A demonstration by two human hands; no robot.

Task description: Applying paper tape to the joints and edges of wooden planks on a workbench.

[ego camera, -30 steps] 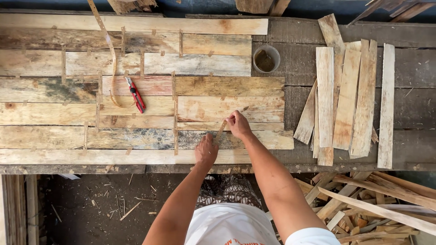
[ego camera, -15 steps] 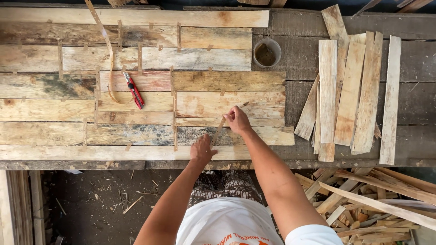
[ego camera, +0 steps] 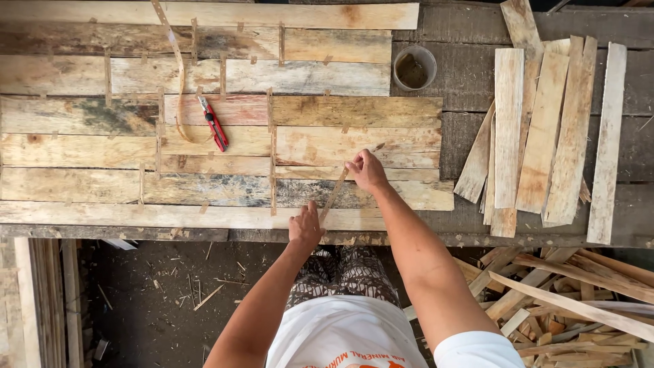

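Diagonally across the boards: thin strip spanned between both hands

Slanting, a thin pale wooden strip (ego camera: 338,185) lies on the patchwork panel of weathered pale planks (ego camera: 354,146), long axis running from lower left up to upper right. Pinched at its upper end by the right hand (ego camera: 366,170), fingers closed on it. Pressed at its lower end by the left hand (ego camera: 304,228), fingers flat, near the bench (ego camera: 470,136) edge. Well apart to the left: a red utility knife (ego camera: 214,123). Off right, loose slats (ego camera: 538,129).

Cutter (ego camera: 214,123) on boards (ego camera: 354,146) (cup (ego camera: 414,67) right)
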